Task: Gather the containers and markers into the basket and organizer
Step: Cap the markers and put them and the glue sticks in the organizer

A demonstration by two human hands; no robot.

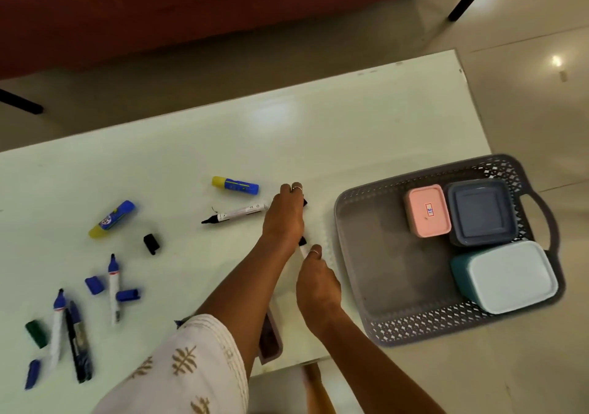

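My left hand (283,219) reaches over the table middle, its fingers curled down on a small black cap (305,202), beside the end of an uncapped black marker (236,214). Just behind it my right hand (317,283) pinches a white marker with a black tip (302,244) that points toward the left hand. The grey basket (353,254) at the right holds a pink container (427,211), a dark blue container (481,213) and a teal container with a white lid (506,276). The organizer (271,340) lies mostly hidden under my left forearm at the front edge.
Two blue and yellow glue sticks (235,185) (111,219) lie left of centre. A loose black cap (151,243), several uncapped blue markers (113,286), a black pen (78,343), blue caps (94,284) and a green cap (37,334) are scattered at the left. The basket overhangs the table's right edge.
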